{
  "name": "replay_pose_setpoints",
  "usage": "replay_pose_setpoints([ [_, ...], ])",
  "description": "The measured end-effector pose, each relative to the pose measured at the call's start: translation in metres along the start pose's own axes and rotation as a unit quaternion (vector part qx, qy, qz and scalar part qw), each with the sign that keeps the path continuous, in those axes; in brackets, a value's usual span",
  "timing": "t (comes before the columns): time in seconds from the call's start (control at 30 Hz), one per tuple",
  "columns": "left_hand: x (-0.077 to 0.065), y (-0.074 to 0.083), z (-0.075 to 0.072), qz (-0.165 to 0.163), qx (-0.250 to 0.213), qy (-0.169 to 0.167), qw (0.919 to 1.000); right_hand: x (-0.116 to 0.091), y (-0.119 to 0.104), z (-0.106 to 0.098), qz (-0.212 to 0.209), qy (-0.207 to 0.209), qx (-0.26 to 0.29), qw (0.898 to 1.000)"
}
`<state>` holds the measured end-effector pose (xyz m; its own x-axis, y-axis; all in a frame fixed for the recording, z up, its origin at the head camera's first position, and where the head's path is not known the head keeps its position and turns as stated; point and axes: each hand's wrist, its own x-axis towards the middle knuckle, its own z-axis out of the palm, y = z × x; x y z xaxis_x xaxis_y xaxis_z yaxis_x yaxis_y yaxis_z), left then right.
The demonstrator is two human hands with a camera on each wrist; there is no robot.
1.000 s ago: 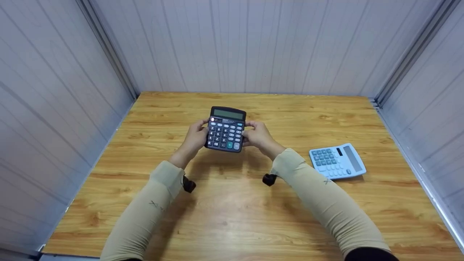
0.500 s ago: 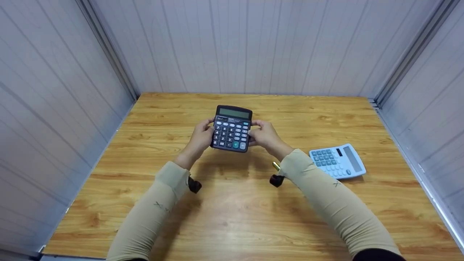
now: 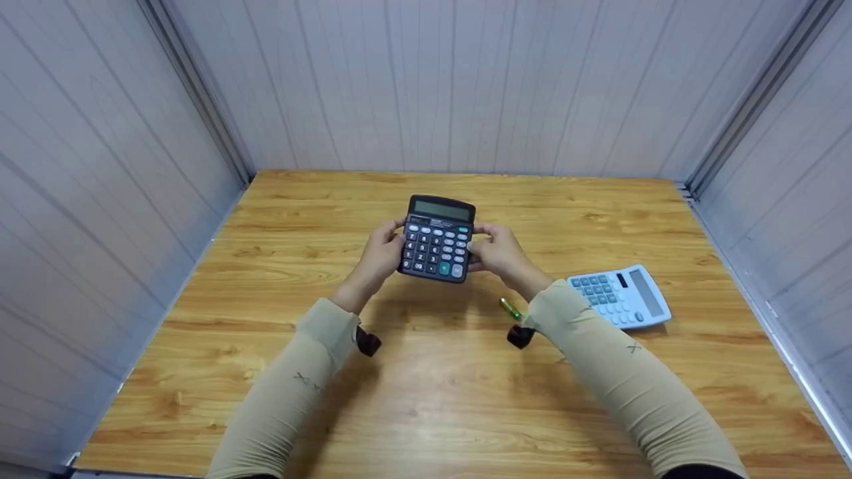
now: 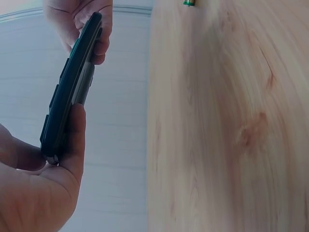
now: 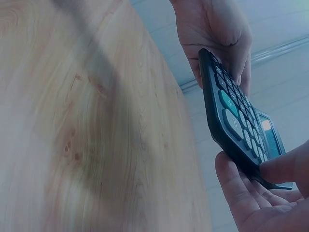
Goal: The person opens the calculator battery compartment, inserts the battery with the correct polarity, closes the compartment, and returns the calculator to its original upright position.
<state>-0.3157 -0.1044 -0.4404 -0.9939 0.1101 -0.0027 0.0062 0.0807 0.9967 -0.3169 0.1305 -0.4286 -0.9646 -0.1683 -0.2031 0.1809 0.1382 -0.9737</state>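
Note:
A black calculator (image 3: pixel 436 238) with grey and white keys, one green key and a blank-looking display is held up over the table, its face toward the head camera. My left hand (image 3: pixel 384 254) grips its left edge, thumb on the front side and fingers behind. On the opposite edge, my right hand (image 3: pixel 499 254) pinches it the same way. The left wrist view shows the calculator (image 4: pixel 72 87) edge-on between both hands. In the right wrist view, the right thumb (image 5: pixel 282 166) presses near the keys and the fingers support the back.
A light blue calculator (image 3: pixel 622 297) lies turned sideways on the wooden table (image 3: pixel 426 399), partly behind the right sleeve. A small green battery-like cylinder (image 3: pixel 510 308) lies by the right wrist. Panelled walls (image 3: pixel 426 86) stand at the back and both sides.
Both hands have shifted to the right with the black calculator between them. The green cylinder, hidden a second ago, has come into view beside the right wrist.

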Motion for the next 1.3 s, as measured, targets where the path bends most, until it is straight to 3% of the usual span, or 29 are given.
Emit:
replay_pose_setpoints([
  [0.7,-0.008,0.0,0.026,0.009,-0.017,-0.025,0.9995,-0.019,0.012,-0.028,-0.004,-0.007,-0.01,1.0],
  [1.0,-0.01,-0.005,0.031,0.001,-0.021,-0.038,0.9991,-0.023,0.015,-0.046,-0.006,-0.016,-0.085,0.996],
  [1.3,-0.012,-0.01,0.036,-0.013,-0.015,-0.086,0.9961,-0.028,0.017,-0.063,-0.016,-0.014,-0.112,0.993],
])
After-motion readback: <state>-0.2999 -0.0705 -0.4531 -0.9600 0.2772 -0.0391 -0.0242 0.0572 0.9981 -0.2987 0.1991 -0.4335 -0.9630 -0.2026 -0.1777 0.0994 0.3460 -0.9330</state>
